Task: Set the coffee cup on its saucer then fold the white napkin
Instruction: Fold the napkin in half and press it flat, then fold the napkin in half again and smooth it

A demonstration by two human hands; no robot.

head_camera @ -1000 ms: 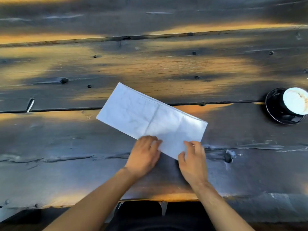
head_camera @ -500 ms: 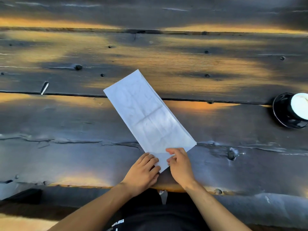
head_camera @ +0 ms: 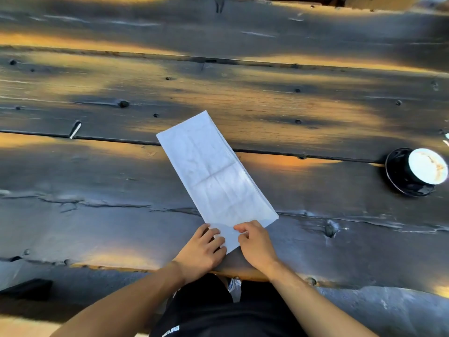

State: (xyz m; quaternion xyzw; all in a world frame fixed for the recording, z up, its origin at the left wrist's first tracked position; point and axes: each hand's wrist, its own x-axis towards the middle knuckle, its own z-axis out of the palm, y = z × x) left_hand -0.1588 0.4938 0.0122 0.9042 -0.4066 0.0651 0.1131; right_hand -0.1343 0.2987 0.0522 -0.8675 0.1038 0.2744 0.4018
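Note:
The white napkin (head_camera: pixel 213 176) lies on the dark wooden table as a long folded strip, running from the near middle up and to the left. My left hand (head_camera: pixel 202 251) pinches its near left corner. My right hand (head_camera: pixel 255 242) holds the near edge beside it, fingers curled on the paper. At the far right the coffee cup (head_camera: pixel 426 166), black outside with pale foam on top, stands on its black saucer (head_camera: pixel 398 176).
The table (head_camera: pixel 97 215) is made of rough dark planks with gaps, knots and a long crack. Its near edge runs just below my hands. My lap in dark clothing shows under it.
The napkin has been turned from lying nearly crosswise to pointing away from me. Both hands have come closer together at its near end.

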